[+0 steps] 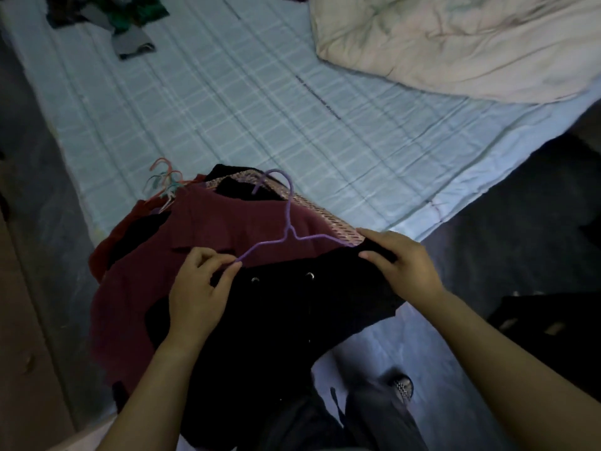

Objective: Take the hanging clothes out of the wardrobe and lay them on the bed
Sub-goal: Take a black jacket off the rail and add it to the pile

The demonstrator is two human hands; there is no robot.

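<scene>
left hand [200, 289] pinches one tip of the purple hanger [288, 219] while right hand [401, 266] grips the black garment [276, 323] at its shoulder, lower centre of the frame over a maroon top [208, 229] on the bed [227, 109] edge; likely best to lower both ends evenly, smoothing it flat.

Matt black cloth garment [292, 320], smooth purple plastic-looking hanger [288, 219], quilted bedsheet [227, 109].

A crumpled cream duvet [455, 43] lies bunched at the upper right, with a loose heap of green, grey and dark fabric [120, 21] well apart at the upper left. Dark floor [520, 206] fills the right side, where a dark boxy object [549, 323] (too dim to identify) sits; a patterned shoe toe [403, 387] shows below
</scene>
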